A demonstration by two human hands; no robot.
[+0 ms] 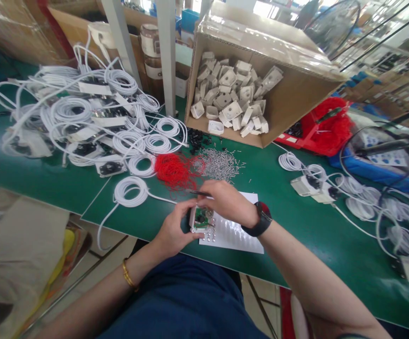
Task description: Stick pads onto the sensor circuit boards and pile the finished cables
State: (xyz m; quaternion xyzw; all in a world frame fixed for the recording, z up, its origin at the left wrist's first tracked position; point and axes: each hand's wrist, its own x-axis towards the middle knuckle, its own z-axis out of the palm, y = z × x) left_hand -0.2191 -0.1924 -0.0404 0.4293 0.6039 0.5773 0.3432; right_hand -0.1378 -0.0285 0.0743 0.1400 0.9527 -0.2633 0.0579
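Observation:
My left hand (176, 227) grips a small white housing (193, 230) from its left side, thumb along the near edge. Inside the housing sits a green circuit board (201, 217) with dark and metallic parts. Above the board, my right hand (221, 201) is closed around a slim dark tool (200, 193), which points left; its exact kind is unclear. Under both hands lies a white sheet (241, 240) bearing small shiny pieces. From the housing's far left side a white cable (162, 198) runs to a coil (131, 192).
Red wires (174, 170) and a heap of small metal screws (220, 165) lie beyond the hands. A cardboard box (296, 113) of white housings stands behind. Coiled cables (73, 113) are piled left, more units (306, 186) right, near a red bin (326, 127) and blue bin (370, 172).

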